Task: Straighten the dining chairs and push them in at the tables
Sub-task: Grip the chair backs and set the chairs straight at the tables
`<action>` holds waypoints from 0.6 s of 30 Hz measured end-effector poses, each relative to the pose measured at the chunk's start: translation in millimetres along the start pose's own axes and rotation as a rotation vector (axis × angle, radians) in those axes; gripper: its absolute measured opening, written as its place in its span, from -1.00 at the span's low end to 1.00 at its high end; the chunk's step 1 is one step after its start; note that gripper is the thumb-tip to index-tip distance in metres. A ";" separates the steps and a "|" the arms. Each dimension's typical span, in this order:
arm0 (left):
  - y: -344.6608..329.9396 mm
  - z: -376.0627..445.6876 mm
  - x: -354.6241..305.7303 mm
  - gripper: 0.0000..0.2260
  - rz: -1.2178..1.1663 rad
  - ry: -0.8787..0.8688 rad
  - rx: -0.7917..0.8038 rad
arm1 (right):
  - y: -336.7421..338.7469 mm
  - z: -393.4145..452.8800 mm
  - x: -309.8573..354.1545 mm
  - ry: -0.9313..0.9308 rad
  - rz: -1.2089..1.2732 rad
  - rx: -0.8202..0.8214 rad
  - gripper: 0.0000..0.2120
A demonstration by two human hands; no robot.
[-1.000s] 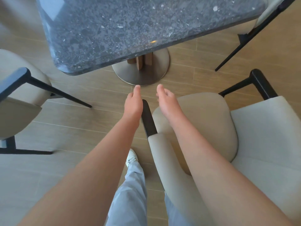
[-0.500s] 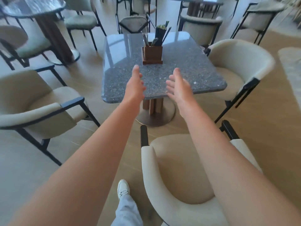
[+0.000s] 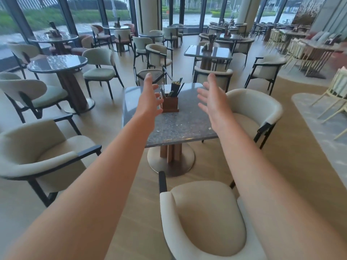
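Observation:
A square grey stone table (image 3: 174, 126) on a round metal foot stands straight ahead. A cream armchair (image 3: 204, 218) with a black frame sits right below me, pulled back from the table's near edge. Another cream armchair (image 3: 39, 156) stands off to the left, a third (image 3: 257, 107) at the table's right side, a fourth (image 3: 150, 75) behind it. My left hand (image 3: 150, 96) and my right hand (image 3: 212, 96) are both raised in the air above the table, fingers spread, holding nothing.
A wooden cutlery holder (image 3: 170, 104) stands on the table. A round table (image 3: 58, 62) with chairs is at the left, another square table (image 3: 208, 51) further back, glass walls behind. A pale rug (image 3: 323, 128) lies at the right. Wooden floor lies open between the chairs.
My head has lifted from the floor and near chair to the whole room. Both hands rose from beside the chair's arm into the air above the table, fingers spreading.

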State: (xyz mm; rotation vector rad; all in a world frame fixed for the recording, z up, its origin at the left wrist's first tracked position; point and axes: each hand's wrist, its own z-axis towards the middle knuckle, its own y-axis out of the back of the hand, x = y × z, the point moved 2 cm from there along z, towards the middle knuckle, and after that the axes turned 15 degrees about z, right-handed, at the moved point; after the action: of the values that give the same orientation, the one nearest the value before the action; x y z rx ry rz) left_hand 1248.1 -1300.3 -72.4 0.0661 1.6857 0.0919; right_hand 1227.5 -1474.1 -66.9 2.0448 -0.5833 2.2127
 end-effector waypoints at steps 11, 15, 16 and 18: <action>18.1 6.5 4.9 -0.42 0.019 0.015 -0.019 | -12.9 -6.1 2.7 -0.017 0.012 0.026 -0.38; 20.1 10.6 7.1 -0.40 0.031 0.005 -0.016 | -21.2 -5.3 0.3 -0.028 0.041 0.046 -0.38; 20.6 11.6 8.3 -0.41 0.031 0.005 -0.020 | -23.2 -4.8 -1.2 -0.034 0.039 0.049 -0.38; 23.4 12.6 10.8 -0.41 0.030 0.010 -0.035 | -27.5 -3.1 -5.9 -0.046 0.025 0.059 -0.38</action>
State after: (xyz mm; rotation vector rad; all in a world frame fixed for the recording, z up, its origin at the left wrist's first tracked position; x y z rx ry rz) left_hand 1259.1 -1275.6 -82.2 0.0644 1.6926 0.1442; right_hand 1233.7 -1446.5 -66.6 2.1342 -0.5571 2.2283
